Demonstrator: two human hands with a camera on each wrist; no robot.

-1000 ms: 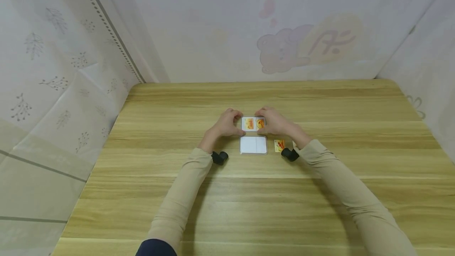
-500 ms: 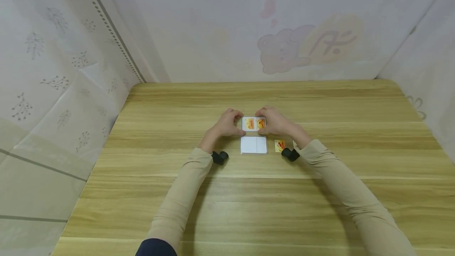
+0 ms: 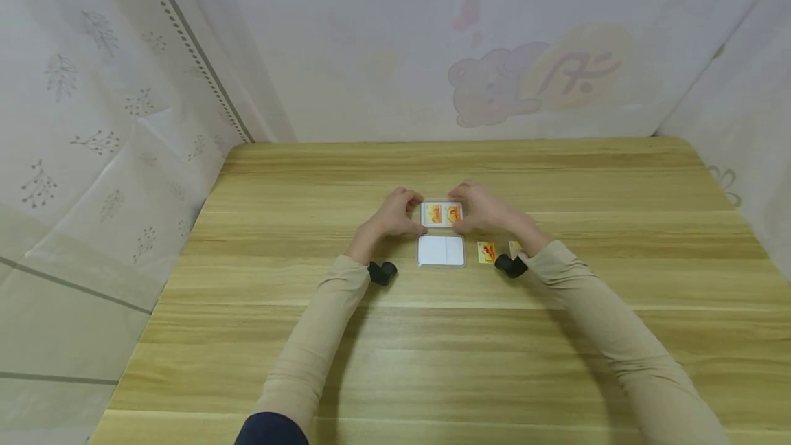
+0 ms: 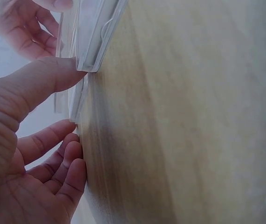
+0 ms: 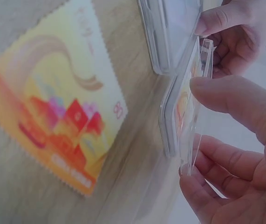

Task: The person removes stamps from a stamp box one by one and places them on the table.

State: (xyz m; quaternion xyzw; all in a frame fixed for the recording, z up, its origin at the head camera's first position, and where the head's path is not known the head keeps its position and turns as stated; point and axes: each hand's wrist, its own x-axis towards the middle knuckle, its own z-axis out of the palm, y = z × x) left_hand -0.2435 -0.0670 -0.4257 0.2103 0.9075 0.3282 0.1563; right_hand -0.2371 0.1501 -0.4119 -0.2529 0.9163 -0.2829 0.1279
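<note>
Left hand (image 3: 393, 214), right hand (image 3: 486, 209) curved around far case (image 3: 441, 214).

Stamps, 4 in view: 2 inside the far case (image 3: 425, 215), a left stamp (image 3: 436, 214) and a right stamp (image 3: 454, 215); 2 loose, one whole stamp (image 3: 486, 253) and one partly hidden stamp (image 3: 514, 247). Flat cases, 2: that far case plus one near case (image 3: 441, 251). Clear cover (image 5: 196, 112), 1 that I can make out. Hands, 2: left hand (image 3: 394, 215), right hand (image 3: 487, 210). Tan sleeves, 2: left sleeve (image 3: 330, 321), right sleeve (image 3: 605, 321). Black wrist devices, 2: left device (image 3: 383, 273), right device (image 3: 511, 266). Dark cloth piece (image 3: 272, 430), 1. Table (image 3: 395, 376), 1. Backdrop: 1 bear print (image 3: 485, 91). Cloth walls, 3: left wall (image 3: 80, 177), back wall (image 3: 346, 40), right wall (image 3: 750, 101).
</note>
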